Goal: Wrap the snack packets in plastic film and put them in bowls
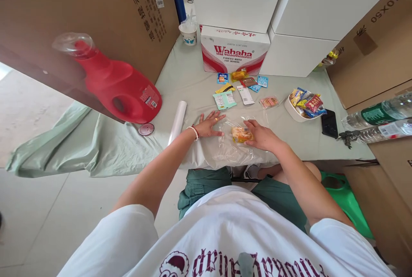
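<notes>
A packaged bread snack in a clear and yellow wrapper lies on a sheet of clear plastic film near the table's front edge. My right hand grips its right end, thumb at the near side and fingers at the far side. My left hand, with a beaded bracelet at the wrist, rests on the left part of the film, fingers spread and holding nothing. To its left lies a white roll, probably the film roll.
Several small snack packets lie beyond my hands. On the right are a white tub of packets, a black phone and plastic bottles. A red jug stands left. A Wahaba carton and white boxes stand behind.
</notes>
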`<state>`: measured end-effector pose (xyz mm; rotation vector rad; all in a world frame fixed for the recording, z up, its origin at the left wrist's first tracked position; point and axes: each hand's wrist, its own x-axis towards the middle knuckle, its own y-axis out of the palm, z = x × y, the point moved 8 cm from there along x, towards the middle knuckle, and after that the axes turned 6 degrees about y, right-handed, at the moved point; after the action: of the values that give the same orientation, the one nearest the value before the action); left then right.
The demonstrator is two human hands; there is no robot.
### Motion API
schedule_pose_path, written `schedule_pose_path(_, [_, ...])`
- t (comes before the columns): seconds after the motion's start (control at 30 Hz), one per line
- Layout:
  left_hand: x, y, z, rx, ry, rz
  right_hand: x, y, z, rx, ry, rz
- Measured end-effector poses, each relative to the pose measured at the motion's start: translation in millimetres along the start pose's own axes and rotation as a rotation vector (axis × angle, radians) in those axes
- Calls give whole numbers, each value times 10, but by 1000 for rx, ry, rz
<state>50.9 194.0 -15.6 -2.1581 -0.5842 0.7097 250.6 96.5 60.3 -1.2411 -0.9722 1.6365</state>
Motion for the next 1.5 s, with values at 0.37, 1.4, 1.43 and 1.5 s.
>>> schedule_pose_path(0.37, [-732, 166, -583, 123, 354, -239, -978, 604, -183, 192, -252, -213])
schedule_pose_path(1.4, [-96, -43, -162, -850, -64, -638, 322, -23, -804, 338, 151, -175])
schedule_pose_path(1.43, [-86, -40, -142, -854, -77, -654, 343, -14, -819, 345, 151, -175])
schedule_pose_path(1.5, [-85, -34, -82, -845, -123, -703, 384, 22, -855, 344, 165, -162])
